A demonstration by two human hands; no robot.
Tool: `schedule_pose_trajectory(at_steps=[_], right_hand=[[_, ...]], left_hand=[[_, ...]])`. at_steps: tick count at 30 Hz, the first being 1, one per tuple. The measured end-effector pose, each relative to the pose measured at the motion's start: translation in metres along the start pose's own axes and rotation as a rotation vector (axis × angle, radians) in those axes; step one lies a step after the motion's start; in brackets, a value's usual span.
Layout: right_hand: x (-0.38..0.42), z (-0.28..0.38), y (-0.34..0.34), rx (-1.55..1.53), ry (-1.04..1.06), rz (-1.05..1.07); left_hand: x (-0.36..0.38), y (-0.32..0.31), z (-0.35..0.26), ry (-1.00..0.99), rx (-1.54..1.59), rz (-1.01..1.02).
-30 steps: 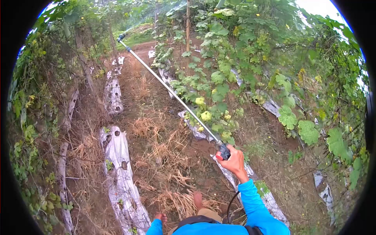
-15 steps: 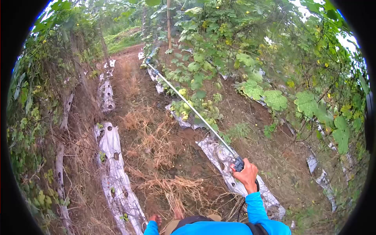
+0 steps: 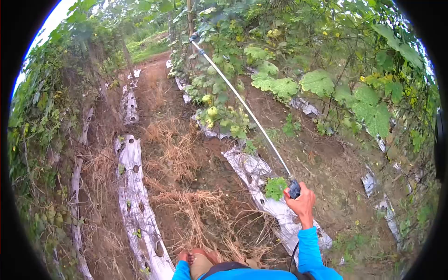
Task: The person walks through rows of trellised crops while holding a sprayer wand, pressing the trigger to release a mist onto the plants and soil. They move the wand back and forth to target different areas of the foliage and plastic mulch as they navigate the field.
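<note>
My right hand (image 3: 302, 201) is wrapped around the dark trigger handle of a spray lance (image 3: 242, 105). The long, pale tube slants up and left, away from me. Its dark nozzle end (image 3: 194, 36) is up beside a wooden post (image 3: 190, 18) and the climbing vines (image 3: 219, 79). A small green leafy plant (image 3: 275, 188) appears just left of the handle. At the bottom, near my clothed leg, my left hand (image 3: 186, 257) has its fingers curled in. Whatever it may hold is hidden.
Torn silvery plastic mulch strips (image 3: 135, 186) with round holes run along both sides of the path. Dry straw (image 3: 196, 205) covers the soil between them. Dense vines (image 3: 42, 126) hang at the left, and broad leaves (image 3: 317, 83) reach in from the right.
The spray lance has swung up and right, its nozzle now higher against the vines. My right hand has shifted slightly right and up. My left hand stays low.
</note>
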State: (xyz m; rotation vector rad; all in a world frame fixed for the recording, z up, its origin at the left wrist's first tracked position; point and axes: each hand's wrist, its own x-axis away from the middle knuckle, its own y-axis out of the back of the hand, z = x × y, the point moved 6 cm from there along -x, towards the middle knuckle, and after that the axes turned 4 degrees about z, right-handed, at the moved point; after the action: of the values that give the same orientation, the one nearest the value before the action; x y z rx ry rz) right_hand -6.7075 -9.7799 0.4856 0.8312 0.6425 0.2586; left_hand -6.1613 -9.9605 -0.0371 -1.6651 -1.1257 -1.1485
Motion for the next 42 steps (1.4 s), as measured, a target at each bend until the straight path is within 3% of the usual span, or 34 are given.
schedule_pose_trajectory(at_steps=[2, 5, 7, 11, 12, 16, 18, 19, 22, 28, 30, 31, 32, 34, 35, 36, 38, 42], right_hand=[[-0.002, 0.016, 0.017, -0.131, 0.016, 0.121], [0.012, 0.044, 0.045, -0.239, 0.119, 0.089], [0.026, 0.074, 0.057, -0.359, 0.256, 0.194], [0.076, 0.108, 0.087, -0.353, 0.216, 0.093], [0.087, 0.116, 0.098, -0.305, 0.145, 0.166], [0.117, 0.127, 0.127, -0.36, 0.109, 0.138], [0.129, 0.129, 0.143, -0.393, 0.092, 0.117], [0.136, 0.126, 0.152, -0.442, 0.092, 0.101], [0.159, 0.115, 0.177, -0.471, 0.061, 0.103], [0.21, 0.084, 0.215, -0.598, 0.016, 0.085], [0.228, 0.064, 0.216, -0.601, 0.066, 0.101], [0.24, 0.048, 0.204, -0.842, -0.006, 0.291], [0.259, 0.033, 0.192, -1.057, -0.093, 0.498], [0.304, 0.021, 0.183, -1.524, -0.108, 0.923], [0.324, 0.016, 0.183, -1.66, -0.093, 1.048], [0.348, 0.011, 0.183, -1.797, -0.097, 1.174], [0.389, 0.008, 0.194, -1.967, -0.055, 1.367], [0.436, 0.02, 0.241, -2.112, 0.034, 1.491]], left_hand=[[0.011, -0.005, 0.011, -0.034, -0.009, 0.141], [0.026, -0.004, 0.033, -0.106, -0.062, 0.04], [0.025, 0.004, 0.044, -0.148, -0.072, -0.033], [0.049, 0.014, 0.084, -0.14, -0.096, 0.043], [0.054, 0.026, 0.099, -0.131, -0.095, 0.049], [0.064, 0.055, 0.166, -0.112, -0.096, 0.069], [0.074, 0.076, 0.21, -0.001, -0.041, 0.077], [0.088, 0.088, 0.228, -0.064, -0.079, 0.004], [0.098, 0.121, 0.283, -0.014, -0.117, -0.027], [0.151, 0.125, 0.348, -0.026, -0.069, -0.2], [0.159, 0.117, 0.376, -0.06, 0.128, -0.074], [0.165, 0.108, 0.386, -0.076, 0.055, -0.144], [0.156, 0.105, 0.402, -0.106, 0.117, -0.062], [0.145, 0.099, 0.434, -0.142, 0.015, -0.084], [0.15, 0.095, 0.457, -0.141, 0.076, -0.19], [0.138, 0.091, 0.48, -0.252, 0.117, -0.089], [0.166, 0.076, 0.524, -0.129, 0.114, -0.177], [0.227, 0.046, 0.596, -0.201, 0.163, -0.182]])
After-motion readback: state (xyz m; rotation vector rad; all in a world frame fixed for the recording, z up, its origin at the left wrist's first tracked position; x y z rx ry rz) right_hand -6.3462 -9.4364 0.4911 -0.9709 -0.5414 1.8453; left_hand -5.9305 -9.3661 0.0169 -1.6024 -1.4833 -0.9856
